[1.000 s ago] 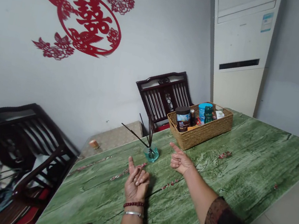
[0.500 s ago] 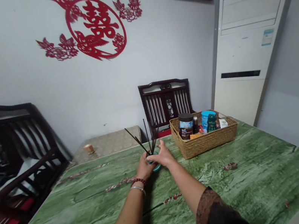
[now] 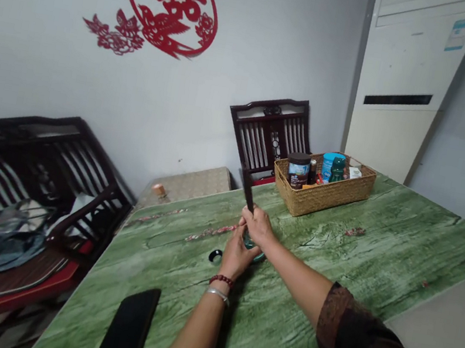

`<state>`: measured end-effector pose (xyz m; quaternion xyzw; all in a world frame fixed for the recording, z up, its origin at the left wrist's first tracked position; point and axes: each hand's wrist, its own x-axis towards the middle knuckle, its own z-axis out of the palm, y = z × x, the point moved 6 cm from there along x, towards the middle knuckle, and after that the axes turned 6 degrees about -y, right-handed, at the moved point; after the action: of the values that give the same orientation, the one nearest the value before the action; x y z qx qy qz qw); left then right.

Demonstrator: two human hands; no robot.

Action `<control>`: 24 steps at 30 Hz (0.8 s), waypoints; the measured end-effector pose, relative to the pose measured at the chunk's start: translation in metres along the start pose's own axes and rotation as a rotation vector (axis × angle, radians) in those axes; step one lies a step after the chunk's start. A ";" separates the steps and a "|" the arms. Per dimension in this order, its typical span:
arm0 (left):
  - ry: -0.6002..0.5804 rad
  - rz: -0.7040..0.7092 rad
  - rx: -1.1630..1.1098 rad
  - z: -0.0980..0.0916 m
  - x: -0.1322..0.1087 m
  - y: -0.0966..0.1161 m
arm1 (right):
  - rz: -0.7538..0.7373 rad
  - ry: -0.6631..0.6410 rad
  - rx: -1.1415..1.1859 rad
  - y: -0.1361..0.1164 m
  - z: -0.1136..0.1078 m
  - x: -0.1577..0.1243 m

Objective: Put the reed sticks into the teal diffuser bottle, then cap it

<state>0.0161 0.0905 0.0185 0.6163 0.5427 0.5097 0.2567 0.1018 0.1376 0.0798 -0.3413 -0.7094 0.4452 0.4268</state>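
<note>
My right hand is closed around a bundle of dark thin sticks, gathered together and leaning up to the left. Below it stands a greenish glass bottle, mostly covered by my hands. My left hand wraps the near left side of that bottle, with a beaded bracelet and a silver bangle at the wrist. A small black ring-shaped cap lies on the green table just left of my left hand.
A wicker basket holding jars and small packages stands behind my right hand. Near the front left lies a flat black object. Dark wooden chairs stand beyond the table, one at left loaded with fabric.
The sticks were fanned out and are now bunched in my right hand, which has closed on them. The view has tilted downward, showing the black cap and the flat black object.
</note>
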 end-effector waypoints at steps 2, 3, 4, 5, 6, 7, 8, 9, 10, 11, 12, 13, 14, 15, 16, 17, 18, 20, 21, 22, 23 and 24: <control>0.003 -0.006 0.123 0.001 -0.012 0.008 | -0.072 0.080 0.141 -0.018 -0.010 -0.008; -0.004 -0.008 0.158 0.000 -0.017 0.012 | -0.123 0.110 0.214 -0.030 -0.017 -0.010; -0.008 -0.012 0.167 -0.002 -0.022 0.015 | -0.179 0.127 0.279 -0.044 -0.025 -0.013; -0.008 -0.014 0.163 -0.007 -0.025 0.016 | -0.238 0.134 0.325 -0.059 -0.035 -0.017; -0.009 -0.014 0.159 -0.014 -0.029 0.017 | -0.292 0.137 0.334 -0.074 -0.046 -0.021; 0.001 -0.009 0.159 -0.023 -0.031 0.017 | -0.334 0.135 0.297 -0.086 -0.059 -0.026; 0.020 0.002 0.178 -0.034 -0.033 0.016 | -0.358 0.137 0.214 -0.095 -0.072 -0.032; 0.035 0.015 0.226 -0.045 -0.035 0.014 | -0.366 0.148 0.081 -0.100 -0.085 -0.038; 0.069 0.020 0.282 -0.057 -0.036 0.011 | -0.349 0.160 -0.096 -0.099 -0.097 -0.045; 0.089 0.019 0.343 -0.068 -0.038 0.006 | -0.306 0.169 -0.297 -0.091 -0.108 -0.052; 0.086 -0.004 0.399 -0.076 -0.039 0.000 | -0.231 0.142 -0.492 -0.077 -0.117 -0.058; 0.093 -0.048 0.429 -0.083 -0.040 -0.008 | -0.125 0.070 -0.672 -0.056 -0.122 -0.063; 0.090 -0.088 0.436 -0.087 -0.041 -0.015 | 0.003 -0.013 -0.829 -0.030 -0.127 -0.069; 0.083 -0.123 0.432 -0.089 -0.042 -0.021 | 0.124 -0.068 -0.951 -0.004 -0.133 -0.075; 0.079 -0.148 0.420 -0.090 -0.042 -0.025 | 0.230 -0.097 -1.041 0.020 -0.140 -0.081; 0.072 -0.163 0.413 -0.090 -0.042 -0.027 | 0.317 -0.108 -1.111 0.040 -0.146 -0.086; 0.067 -0.168 0.399 -0.089 -0.041 -0.026 | 0.355 -0.104 -1.133 0.056 -0.150 -0.091; 0.055 -0.162 0.313 -0.084 -0.036 -0.018 | 0.399 -0.085 -1.157 0.076 -0.156 -0.097; 0.047 -0.155 0.209 -0.081 -0.034 -0.012 | 0.405 -0.073 -1.159 0.082 -0.157 -0.099; 0.040 -0.144 0.074 -0.077 -0.031 -0.004 | 0.410 -0.063 -1.162 0.085 -0.158 -0.101; 0.032 -0.144 -0.069 -0.071 -0.028 0.002 | 0.414 -0.051 -1.164 0.087 -0.159 -0.102; 0.057 -0.136 -0.193 -0.067 -0.026 0.009 | 0.414 -0.039 -1.167 0.088 -0.159 -0.103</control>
<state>-0.0380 0.0480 0.0405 0.5357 0.5389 0.5582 0.3331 0.2972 0.1352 0.0053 -0.6408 -0.7626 0.0635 0.0616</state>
